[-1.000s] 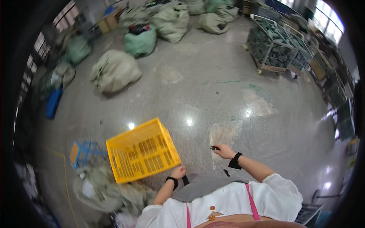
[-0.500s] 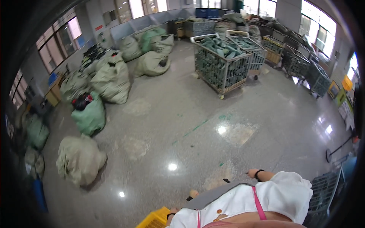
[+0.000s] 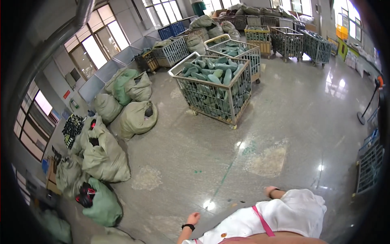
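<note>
My left hand (image 3: 194,218), with a black band at the wrist, hangs in front of my body over the floor. Its fingers are loosely bent and hold nothing that I can see. My right hand (image 3: 269,190) swings farther forward at the end of a white sleeve (image 3: 298,207); its small, blurred fingers do not show clearly, and no object is visible in it. Neither hand touches anything. Ahead stands a wire cart (image 3: 215,97) on wheels, heaped with green shoe-shaped pieces (image 3: 211,73). Right behind it is a second cart (image 3: 254,61) with similar pieces.
Bulging woven sacks (image 3: 103,152) line the left side, one green sack (image 3: 103,203) nearest me. More carts (image 3: 286,42) stand along the back. At the right are a thin pole on a round base (image 3: 361,118) and a blue-grey rack (image 3: 369,166). The floor (image 3: 195,150) is shiny with pale patches.
My view has turned and moved forward, so the loaded carts look closer. My left hand has come up into view from the lower edge. The yellow crate beside it is out of sight.
</note>
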`<state>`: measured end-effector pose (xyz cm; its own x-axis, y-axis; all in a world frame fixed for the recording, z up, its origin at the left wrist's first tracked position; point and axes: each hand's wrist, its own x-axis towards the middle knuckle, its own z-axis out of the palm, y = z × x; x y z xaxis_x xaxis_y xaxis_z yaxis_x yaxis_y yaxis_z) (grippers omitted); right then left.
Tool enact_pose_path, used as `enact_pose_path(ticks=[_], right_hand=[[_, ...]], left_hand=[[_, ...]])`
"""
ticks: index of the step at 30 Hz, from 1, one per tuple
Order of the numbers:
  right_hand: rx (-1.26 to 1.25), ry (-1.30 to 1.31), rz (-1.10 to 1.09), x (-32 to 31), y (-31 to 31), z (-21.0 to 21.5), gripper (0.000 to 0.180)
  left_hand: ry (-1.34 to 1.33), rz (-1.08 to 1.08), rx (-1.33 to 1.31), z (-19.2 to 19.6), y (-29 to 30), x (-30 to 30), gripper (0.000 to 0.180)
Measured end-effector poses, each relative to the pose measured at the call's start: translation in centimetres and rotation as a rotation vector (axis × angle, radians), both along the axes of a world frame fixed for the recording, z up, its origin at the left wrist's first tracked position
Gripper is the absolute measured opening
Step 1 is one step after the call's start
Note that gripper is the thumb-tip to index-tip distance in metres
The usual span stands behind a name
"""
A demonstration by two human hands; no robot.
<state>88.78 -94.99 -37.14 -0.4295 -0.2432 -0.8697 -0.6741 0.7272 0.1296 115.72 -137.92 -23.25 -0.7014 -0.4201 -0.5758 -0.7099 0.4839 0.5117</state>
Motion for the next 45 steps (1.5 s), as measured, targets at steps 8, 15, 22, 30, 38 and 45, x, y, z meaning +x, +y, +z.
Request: enact_pose_path(ticks=[8,15,22,30,38,45], right_hand=[[-1.450,0.024,-0.050,-17.9,-47.0,21.0,0.017],[-0.730,0.079,0.019,-35.4,-54.6,16.0,0.026],[-0.466,0.168,-1.170,-48.3,-52.9,11.7,0.028],[-1.209,0.554,-0.422,-75.4,-79.0,15.1,0.025],[-1.236,0.159,-0.231,-103.0,-110.9,32.0,0.026],[-0.498,0.625,-0.380,-120.8,-109.8,27.7,0.017]], left_hand=[[0.023,0.039,0.107,-6.3,-19.0,-11.4,0.032],[-0.005,-0.056,-0.006,-5.8,-37.3,-32.2,0.032],[0.111,-0.015,-0.072,-4.2,-62.8,-53.9,0.032],[0.232,-0.155,0.007,0.3,-77.6,-76.6,0.029],[0.247,0.175,0.087,-11.2,-86.0,-99.8,0.030],[0.192,-0.037,-0.158,-7.7,-109.1,-118.5,0.027]])
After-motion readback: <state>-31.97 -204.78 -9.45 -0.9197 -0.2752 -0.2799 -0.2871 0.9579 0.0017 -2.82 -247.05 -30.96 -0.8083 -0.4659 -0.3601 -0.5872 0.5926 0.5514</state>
